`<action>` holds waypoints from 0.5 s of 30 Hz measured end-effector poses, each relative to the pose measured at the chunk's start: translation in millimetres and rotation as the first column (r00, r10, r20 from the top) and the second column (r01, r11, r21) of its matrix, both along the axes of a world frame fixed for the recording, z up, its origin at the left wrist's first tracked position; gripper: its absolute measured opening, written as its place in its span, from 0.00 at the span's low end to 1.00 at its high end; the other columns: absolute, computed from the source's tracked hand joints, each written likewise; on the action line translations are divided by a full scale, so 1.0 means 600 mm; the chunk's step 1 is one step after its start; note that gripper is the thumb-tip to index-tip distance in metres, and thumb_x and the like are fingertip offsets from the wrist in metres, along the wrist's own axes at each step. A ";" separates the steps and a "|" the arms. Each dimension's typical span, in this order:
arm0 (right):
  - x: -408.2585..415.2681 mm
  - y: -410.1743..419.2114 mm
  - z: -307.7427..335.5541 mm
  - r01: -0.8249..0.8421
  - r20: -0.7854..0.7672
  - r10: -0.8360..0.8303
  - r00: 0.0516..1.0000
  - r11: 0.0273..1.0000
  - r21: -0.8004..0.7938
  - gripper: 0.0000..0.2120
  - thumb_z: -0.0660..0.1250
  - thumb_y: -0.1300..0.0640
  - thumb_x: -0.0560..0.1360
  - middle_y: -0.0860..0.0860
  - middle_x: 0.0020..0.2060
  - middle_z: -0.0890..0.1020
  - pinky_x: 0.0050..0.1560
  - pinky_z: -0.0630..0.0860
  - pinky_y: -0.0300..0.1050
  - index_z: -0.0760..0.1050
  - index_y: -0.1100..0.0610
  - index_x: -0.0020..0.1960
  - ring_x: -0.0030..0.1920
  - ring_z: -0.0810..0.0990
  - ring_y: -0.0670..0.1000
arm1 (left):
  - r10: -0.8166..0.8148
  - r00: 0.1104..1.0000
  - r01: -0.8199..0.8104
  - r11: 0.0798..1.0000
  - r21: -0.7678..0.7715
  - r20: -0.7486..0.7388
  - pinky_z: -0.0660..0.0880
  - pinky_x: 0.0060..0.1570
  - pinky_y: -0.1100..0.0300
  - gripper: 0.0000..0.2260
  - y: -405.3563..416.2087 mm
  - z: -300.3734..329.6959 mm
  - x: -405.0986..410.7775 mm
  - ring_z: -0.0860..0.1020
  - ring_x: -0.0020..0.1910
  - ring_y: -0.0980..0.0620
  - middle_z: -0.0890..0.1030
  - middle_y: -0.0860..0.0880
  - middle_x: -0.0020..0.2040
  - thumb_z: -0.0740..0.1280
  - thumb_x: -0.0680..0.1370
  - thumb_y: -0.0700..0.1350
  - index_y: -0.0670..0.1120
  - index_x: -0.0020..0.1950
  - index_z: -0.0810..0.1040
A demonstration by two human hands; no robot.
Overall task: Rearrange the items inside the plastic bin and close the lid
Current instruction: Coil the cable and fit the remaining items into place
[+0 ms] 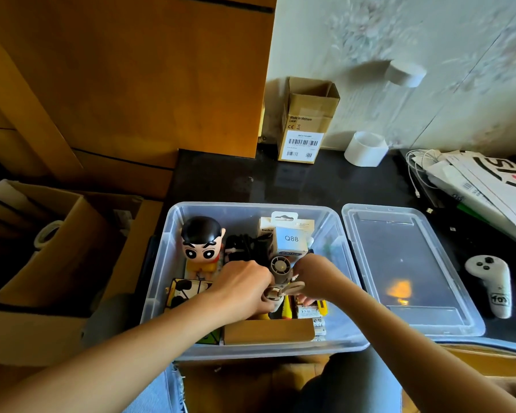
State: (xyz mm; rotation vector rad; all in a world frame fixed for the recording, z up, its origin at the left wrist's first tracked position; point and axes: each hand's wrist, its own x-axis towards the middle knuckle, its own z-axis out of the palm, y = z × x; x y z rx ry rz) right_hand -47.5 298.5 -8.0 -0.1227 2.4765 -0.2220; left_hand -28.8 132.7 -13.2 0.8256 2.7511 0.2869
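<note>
Both hands reach into the open plastic bin (173,281) on the dark table (215,180). The left hand (245,289) grips a small beige fan (280,271); the right hand (316,271) has its fingers curled down beside it, its hold unclear. The lid (411,272) lies flat just right of the bin.

You're looking at a dim, warm-toned picture: the wall (414,55) at one o'clock is brightest, while the boxes (42,248) at nine o'clock sink into shadow. An orange glare sits on the lid (399,289) at three o'clock. Wide-angle bending curves the edges, and the wall's pattern is smeared.
</note>
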 end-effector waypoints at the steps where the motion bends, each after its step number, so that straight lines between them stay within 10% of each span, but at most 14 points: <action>1: -0.001 0.000 0.003 0.014 0.003 -0.014 1.000 1.000 -0.016 0.18 0.72 0.60 0.72 0.55 0.51 0.83 0.54 0.78 0.48 0.75 0.61 0.61 0.53 0.81 0.53 | 0.002 1.000 -0.002 1.000 0.008 -0.006 0.61 0.27 0.64 0.10 0.004 0.000 0.000 0.74 0.31 0.51 0.75 0.51 0.30 0.67 0.74 0.51 0.45 0.37 0.76; 9: -0.002 0.003 0.020 0.302 0.109 -0.283 0.953 0.920 -0.249 0.12 0.61 0.69 0.76 0.62 0.50 0.82 0.39 0.82 0.42 0.75 0.67 0.58 0.45 0.84 0.54 | 0.060 0.996 -0.063 0.997 0.049 0.061 0.67 0.31 0.60 0.14 0.030 -0.008 -0.001 0.78 0.36 0.46 0.80 0.45 0.36 0.70 0.73 0.52 0.40 0.40 0.78; 15: -0.002 -0.002 0.031 0.351 0.245 -0.289 0.925 0.897 -0.269 0.12 0.59 0.69 0.77 0.63 0.53 0.81 0.51 0.80 0.47 0.73 0.71 0.59 0.51 0.83 0.58 | 0.155 0.972 -0.184 0.970 0.159 0.179 0.63 0.28 0.65 0.15 0.026 -0.018 0.002 0.78 0.41 0.49 0.81 0.47 0.43 0.74 0.70 0.52 0.41 0.48 0.81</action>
